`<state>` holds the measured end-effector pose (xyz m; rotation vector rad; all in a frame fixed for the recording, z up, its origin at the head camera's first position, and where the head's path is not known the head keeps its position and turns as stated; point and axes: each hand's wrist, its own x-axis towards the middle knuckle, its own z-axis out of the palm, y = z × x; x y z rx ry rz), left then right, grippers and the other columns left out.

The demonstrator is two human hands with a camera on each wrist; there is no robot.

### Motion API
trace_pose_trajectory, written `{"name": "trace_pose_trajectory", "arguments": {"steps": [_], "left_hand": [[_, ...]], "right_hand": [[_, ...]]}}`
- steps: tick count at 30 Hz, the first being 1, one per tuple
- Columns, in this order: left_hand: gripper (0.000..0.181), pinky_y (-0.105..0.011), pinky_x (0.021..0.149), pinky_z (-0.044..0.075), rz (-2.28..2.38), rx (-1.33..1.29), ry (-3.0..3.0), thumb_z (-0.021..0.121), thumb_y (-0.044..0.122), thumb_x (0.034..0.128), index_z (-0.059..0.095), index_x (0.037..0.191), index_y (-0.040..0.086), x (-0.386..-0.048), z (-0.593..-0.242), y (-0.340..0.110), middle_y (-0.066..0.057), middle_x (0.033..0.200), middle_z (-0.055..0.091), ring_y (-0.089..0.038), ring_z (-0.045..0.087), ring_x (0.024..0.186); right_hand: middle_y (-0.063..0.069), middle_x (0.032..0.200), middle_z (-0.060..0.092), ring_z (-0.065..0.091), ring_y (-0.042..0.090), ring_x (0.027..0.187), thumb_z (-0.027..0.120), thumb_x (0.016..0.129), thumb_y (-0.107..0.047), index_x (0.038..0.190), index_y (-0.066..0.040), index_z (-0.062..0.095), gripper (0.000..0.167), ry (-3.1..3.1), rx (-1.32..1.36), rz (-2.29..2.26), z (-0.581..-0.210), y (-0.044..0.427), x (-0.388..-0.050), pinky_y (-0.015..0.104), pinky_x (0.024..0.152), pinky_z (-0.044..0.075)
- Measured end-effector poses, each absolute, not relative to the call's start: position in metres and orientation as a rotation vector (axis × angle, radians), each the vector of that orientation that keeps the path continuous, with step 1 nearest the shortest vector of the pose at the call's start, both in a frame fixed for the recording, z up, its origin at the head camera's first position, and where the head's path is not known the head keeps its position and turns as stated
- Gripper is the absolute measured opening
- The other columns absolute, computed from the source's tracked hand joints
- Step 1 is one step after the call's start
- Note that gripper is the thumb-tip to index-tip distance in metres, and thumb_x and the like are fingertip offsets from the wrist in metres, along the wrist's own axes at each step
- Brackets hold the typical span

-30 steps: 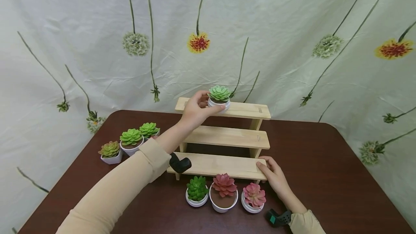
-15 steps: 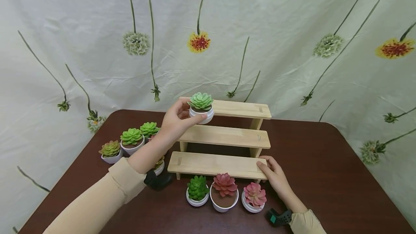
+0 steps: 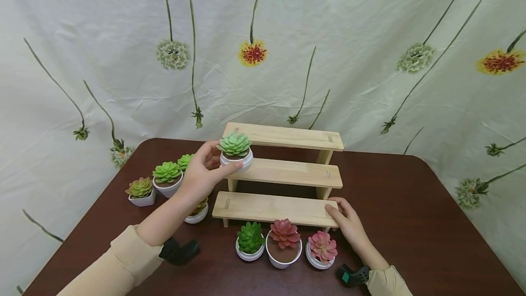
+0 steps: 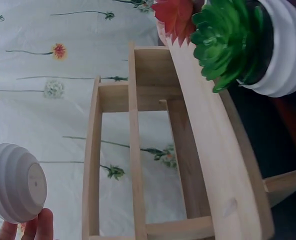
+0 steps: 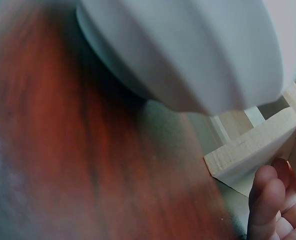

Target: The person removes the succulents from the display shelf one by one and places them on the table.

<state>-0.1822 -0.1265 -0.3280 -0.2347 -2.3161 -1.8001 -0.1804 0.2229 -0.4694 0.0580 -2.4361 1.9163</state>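
A light green potted succulent [image 3: 235,146] is gripped by my left hand [image 3: 199,175], thumb in front and fingers around its white ribbed pot [image 4: 18,182]. The plant stays upright in the air, before the left end of the three-tier wooden shelf stand [image 3: 283,172]. My right hand [image 3: 348,222] holds the right end of the stand's lowest tier, thumb on top. In the right wrist view, its curled fingers [image 5: 268,197] are beside a wooden leg [image 5: 258,147]. Parts of the left fingers are hidden behind the pot.
A dark green succulent [image 3: 249,240], a red one [image 3: 283,243] and a pink one [image 3: 321,249] stand before the stand. Several more potted succulents, including a bright green one [image 3: 166,175], are left of it on the dark brown table [image 3: 411,223]. A flowered cloth [image 3: 349,35] hangs behind.
My left hand has carried the light green succulent from above the top tier leftward and down, toward me. My right hand has stayed on the lowest tier.
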Motion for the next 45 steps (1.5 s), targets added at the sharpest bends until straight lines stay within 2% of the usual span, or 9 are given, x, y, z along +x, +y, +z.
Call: {"name": "trace_pose_trajectory", "arguments": {"steps": [6, 17, 24, 33, 37, 41, 45], "left_hand": [[0.053, -0.023, 0.069, 0.050, -1.793, -0.140, -2.309, 0.076, 0.017, 0.0792, 0.051, 0.125, 0.009, -0.172, -0.339, -0.144, -0.007, 0.105, 0.057, -0.013, 0.059, 0.088], [0.050, -0.018, 0.071, 0.048, -1.801, -0.069, -2.273, 0.074, 0.015, 0.0822, 0.048, 0.125, 0.008, -0.155, -0.361, -0.177, 0.014, 0.101, 0.058, -0.003, 0.058, 0.091], [0.056, -0.014, 0.074, 0.045, -1.751, 0.037, -2.311, 0.075, 0.016, 0.0814, 0.043, 0.127, 0.006, -0.149, -0.374, -0.192, 0.012, 0.099, 0.055, 0.000, 0.055, 0.089], [0.052, -0.014, 0.070, 0.045, -1.824, 0.072, -2.207, 0.076, 0.014, 0.0790, 0.046, 0.121, 0.007, -0.148, -0.407, -0.208, -0.002, 0.102, 0.058, -0.005, 0.058, 0.086], [0.057, -0.015, 0.071, 0.045, -1.779, 0.136, -2.310, 0.075, 0.017, 0.0803, 0.041, 0.125, 0.007, -0.143, -0.409, -0.210, 0.005, 0.102, 0.054, -0.001, 0.056, 0.087], [0.059, -0.016, 0.070, 0.046, -1.774, 0.204, -2.353, 0.074, 0.017, 0.0816, 0.040, 0.129, 0.008, -0.140, -0.409, -0.212, 0.016, 0.096, 0.057, 0.002, 0.056, 0.084], [0.060, -0.016, 0.069, 0.045, -1.791, 0.261, -2.338, 0.074, 0.019, 0.0821, 0.041, 0.132, 0.011, -0.139, -0.411, -0.216, 0.017, 0.092, 0.059, 0.002, 0.058, 0.083]], "right_hand": [[0.005, 0.073, 0.058, 0.051, 0.015, 0.053, 0.058, 0.093, -0.017, 0.115, -0.003, 0.055, 0.026, -2.448, 0.054, 1.906, -0.470, 0.223, -0.181, 0.027, 0.049, 0.044], [0.004, 0.073, 0.058, 0.051, 0.014, 0.053, 0.058, 0.093, -0.017, 0.115, -0.002, 0.055, 0.027, -2.443, 0.059, 1.903, -0.471, 0.224, -0.180, 0.027, 0.049, 0.044], [0.006, 0.072, 0.058, 0.052, 0.015, 0.053, 0.058, 0.093, -0.017, 0.115, -0.002, 0.055, 0.026, -2.438, 0.059, 1.911, -0.470, 0.225, -0.180, 0.027, 0.049, 0.044], [0.005, 0.074, 0.058, 0.052, 0.015, 0.053, 0.059, 0.093, -0.017, 0.115, -0.003, 0.056, 0.026, -2.447, 0.044, 1.902, -0.469, 0.223, -0.180, 0.027, 0.049, 0.044], [0.005, 0.073, 0.059, 0.052, 0.015, 0.053, 0.059, 0.093, -0.017, 0.114, -0.002, 0.056, 0.026, -2.446, 0.051, 1.900, -0.468, 0.223, -0.180, 0.027, 0.049, 0.044], [0.006, 0.073, 0.059, 0.052, 0.015, 0.053, 0.059, 0.093, -0.017, 0.113, -0.002, 0.056, 0.025, -2.443, 0.052, 1.901, -0.468, 0.224, -0.180, 0.027, 0.049, 0.044], [0.006, 0.074, 0.059, 0.052, 0.016, 0.053, 0.058, 0.093, -0.017, 0.114, -0.002, 0.056, 0.025, -2.448, 0.048, 1.902, -0.468, 0.224, -0.180, 0.027, 0.049, 0.044]]}}
